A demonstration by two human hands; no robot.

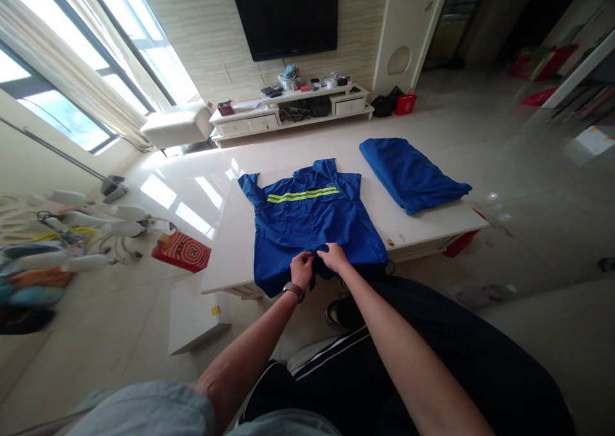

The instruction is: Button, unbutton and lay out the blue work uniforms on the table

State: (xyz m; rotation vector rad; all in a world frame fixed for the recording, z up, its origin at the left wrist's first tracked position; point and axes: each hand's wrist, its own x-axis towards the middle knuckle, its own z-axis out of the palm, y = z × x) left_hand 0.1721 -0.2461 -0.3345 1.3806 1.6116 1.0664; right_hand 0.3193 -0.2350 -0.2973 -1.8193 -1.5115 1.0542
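A blue work shirt [288,231] with a yellow-green reflective stripe across the chest lies spread front side up, its collar pointing away from me and its lower hem draping over the near table edge. My left hand [302,269], with a watch on the wrist, is closed on the front of the shirt near the hem. Right beside it, my right hand [332,258] pinches the same bunched cloth. The fingertips are partly hidden, so a button there cannot be made out.
The white table [225,250] carries the shirt and a folded blue cloth bundle [408,173] at right. A white box [192,317] and a red patterned bag [185,251] stand on the floor at left. Beyond are a cluttered TV cabinet [245,125] and a white bench [175,125].
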